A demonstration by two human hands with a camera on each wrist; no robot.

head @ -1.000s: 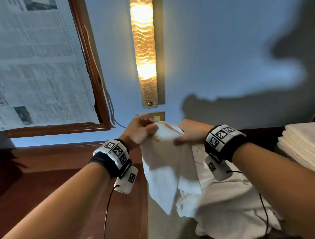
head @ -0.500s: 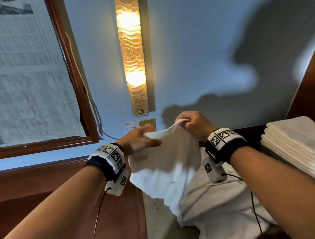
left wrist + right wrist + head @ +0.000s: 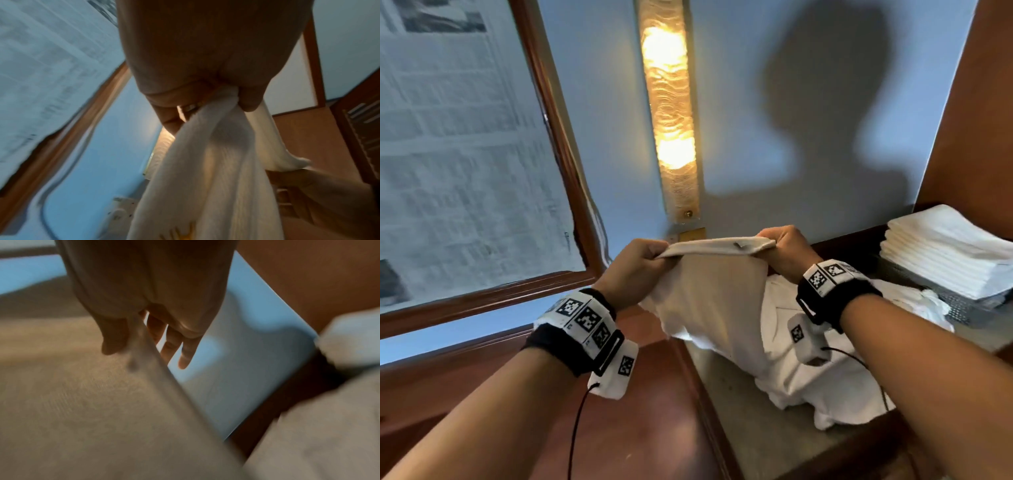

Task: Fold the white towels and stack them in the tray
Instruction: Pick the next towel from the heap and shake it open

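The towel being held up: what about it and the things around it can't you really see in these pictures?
- Towel, head view: its lower edge merges with the white towel pile behind it.
- Small tag on its top hem: too small to read.
- Tray, head view: mostly covered by the folded stack and cut by the right edge.
- Right hand, right wrist view: motion blur hides its grip on the towel.

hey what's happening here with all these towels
A person is holding one white towel up by its top edge, the left hand and right hand each pinching a corner, so it hangs spread. Below lies a heap of unfolded towels. To the right, a stack of folded towels sits in the tray.
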